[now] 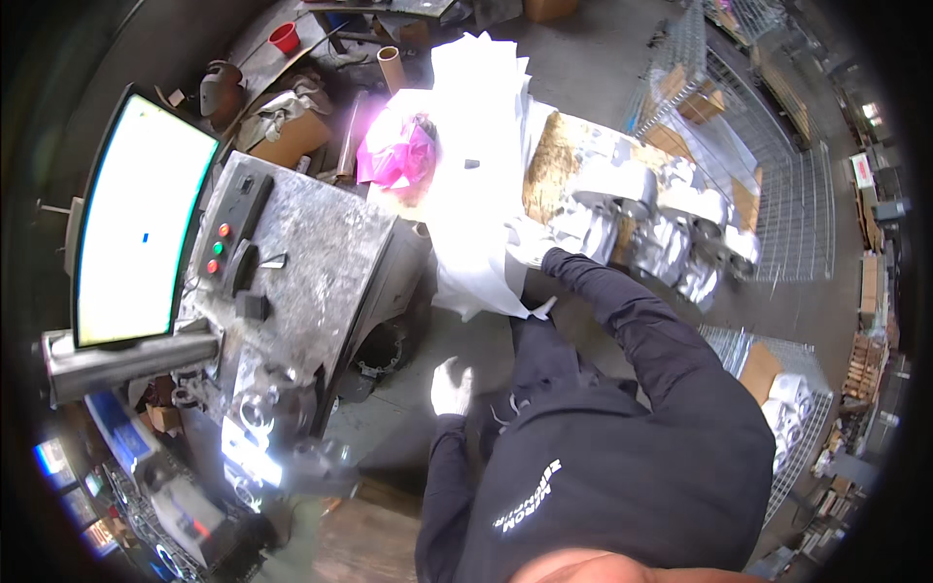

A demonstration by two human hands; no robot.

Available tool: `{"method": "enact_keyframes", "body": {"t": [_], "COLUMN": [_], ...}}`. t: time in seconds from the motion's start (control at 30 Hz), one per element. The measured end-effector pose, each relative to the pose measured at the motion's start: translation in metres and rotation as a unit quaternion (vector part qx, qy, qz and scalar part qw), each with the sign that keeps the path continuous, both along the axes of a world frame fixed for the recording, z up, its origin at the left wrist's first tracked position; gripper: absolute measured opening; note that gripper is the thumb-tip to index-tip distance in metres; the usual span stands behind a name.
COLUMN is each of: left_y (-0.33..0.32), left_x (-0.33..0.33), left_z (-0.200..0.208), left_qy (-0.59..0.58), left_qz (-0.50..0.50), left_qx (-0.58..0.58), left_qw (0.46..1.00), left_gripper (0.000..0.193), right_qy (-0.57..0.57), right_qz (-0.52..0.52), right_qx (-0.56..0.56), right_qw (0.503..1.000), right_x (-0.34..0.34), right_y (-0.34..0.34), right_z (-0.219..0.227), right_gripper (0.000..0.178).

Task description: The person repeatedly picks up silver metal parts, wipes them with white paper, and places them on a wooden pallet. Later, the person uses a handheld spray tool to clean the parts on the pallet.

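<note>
Dark sleeves fill the bottom of view. Left hand (451, 386), white-gloved, hangs free, fingers loosely spread, holding nothing, over the grey floor beside the metal workbench (311, 262). Right hand (533, 255) is out at the stack of white sheets (478, 165); glove blends into the paper, so can't tell the grip. Sheets lie on the pallet, shiny metal castings (661, 219) just right, pink bag (397, 155) left. Lit monitor (136, 223) far left.

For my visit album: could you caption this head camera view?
Gloved right hand reaches the white sheets beside shiny metal parts; gloved left hand hangs free.
</note>
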State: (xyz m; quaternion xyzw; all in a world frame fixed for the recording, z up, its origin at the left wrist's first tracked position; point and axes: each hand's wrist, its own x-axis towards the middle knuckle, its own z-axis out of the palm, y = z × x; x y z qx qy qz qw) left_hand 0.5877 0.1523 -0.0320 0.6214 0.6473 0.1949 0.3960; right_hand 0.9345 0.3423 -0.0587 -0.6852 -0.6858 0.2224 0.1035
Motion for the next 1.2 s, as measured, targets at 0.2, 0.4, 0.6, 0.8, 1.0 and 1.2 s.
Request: {"method": "enact_keyframes", "body": {"t": [0.2,0.4,0.6,0.8,1.0,1.2], "left_y": [0.164,0.269,0.302,0.319,0.311,0.237], "left_x": [0.155,0.233,0.216,0.196,0.201,0.205], "left_z": [-0.047,-0.122,-0.176,-0.153,-0.09,-0.003], "left_qy": [0.045,0.18,0.026,0.052,0.008,0.034], "left_qz": [-0.014,0.017,0.122,0.188,0.171,0.023], "left_qx": [-0.006,-0.042,-0.129,-0.103,0.071,0.192], "left_qw": [0.999,0.983,0.984,0.975,0.983,0.981], "left_gripper": [0.078,0.084,0.052,0.046,0.033,0.059], "right_qy": [-0.029,-0.083,0.036,0.113,0.083,0.786], "right_qz": [-0.044,-0.026,-0.046,-0.187,-0.243,-0.291], "right_qx": [-0.099,-0.11,0.002,0.117,0.002,-0.139], "right_qw": [0.994,0.99,0.998,0.969,0.966,0.527], "right_x": [0.018,0.031,0.058,0.072,0.057,0.078], "right_y": [0.18,0.258,0.255,0.221,0.235,0.199], "right_z": [-0.059,-0.127,-0.126,-0.098,-0.117,-0.033], "right_gripper": [0.061,0.055,0.019,0.036,0.04,0.079]}}
